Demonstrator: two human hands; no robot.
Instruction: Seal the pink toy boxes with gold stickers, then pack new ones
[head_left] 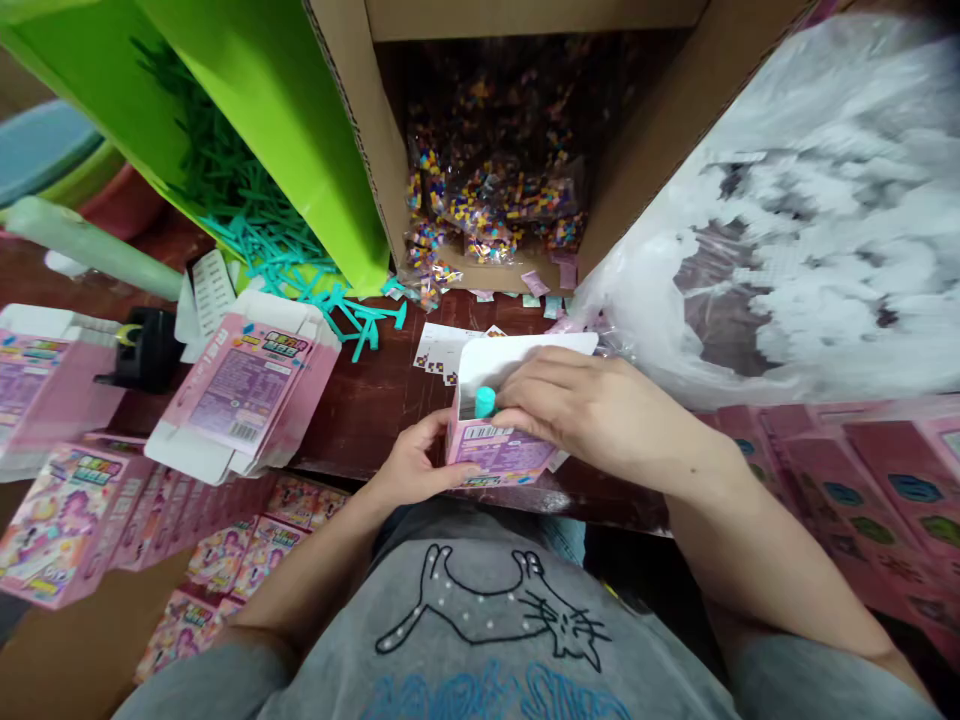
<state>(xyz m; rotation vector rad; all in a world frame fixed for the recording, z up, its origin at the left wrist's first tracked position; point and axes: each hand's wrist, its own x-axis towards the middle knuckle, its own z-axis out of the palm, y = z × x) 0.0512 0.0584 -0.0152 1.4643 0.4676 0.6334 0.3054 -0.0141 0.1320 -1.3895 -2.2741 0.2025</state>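
Observation:
A small pink and purple carton with its white flap raised sits at the table's front edge, close to my body. My left hand grips its left side, thumb on the printed face and fingers round the back. My right hand reaches over the open top, fingers bent down inside; what they hold, if anything, is hidden. A turquoise cylindrical end sticks up from the carton beside my right fingers. Behind the carton lies a white printed sheet.
A cardboard box of bagged colourful beads stands ahead. Left are a green bin with turquoise plastic hammers, flattened cartons and a black tape dispenser. A clear bag of white pieces fills the right, above pink cartons.

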